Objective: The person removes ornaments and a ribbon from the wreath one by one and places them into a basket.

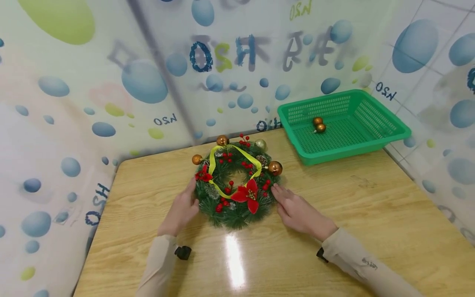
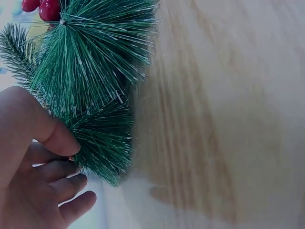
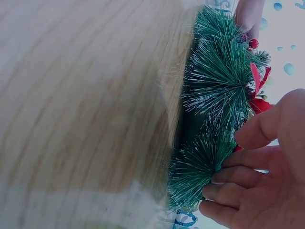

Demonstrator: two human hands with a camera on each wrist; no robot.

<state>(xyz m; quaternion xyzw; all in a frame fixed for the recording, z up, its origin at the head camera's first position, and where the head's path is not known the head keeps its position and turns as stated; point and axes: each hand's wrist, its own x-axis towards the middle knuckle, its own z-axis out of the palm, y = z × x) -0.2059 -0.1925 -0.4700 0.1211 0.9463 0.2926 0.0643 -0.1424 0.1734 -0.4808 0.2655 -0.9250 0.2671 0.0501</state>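
A green Christmas wreath [image 1: 237, 216] lies on the table, trimmed with red berries, a large red poinsettia [image 1: 248, 194] and pinecones. Copper baubles [image 1: 275, 168] and a pale gold bauble [image 1: 260, 144] sit around its outer edge. A yellow ribbon [image 1: 243, 153] loops over its top. At the wreath's left side, my left hand [image 1: 182, 210] holds the rim, thumb and forefinger close together on the needles in the left wrist view. My right hand [image 1: 298, 212] holds the opposite side, with the thumb above and the fingers against the needles [image 3: 205, 167].
A green plastic basket [image 1: 356, 146] stands at the back right of the wooden table [image 1: 148, 181], with two copper baubles [image 1: 320, 128] inside. Printed curtains [image 1: 148, 82] with blue and green dots hang behind the table and along both sides.
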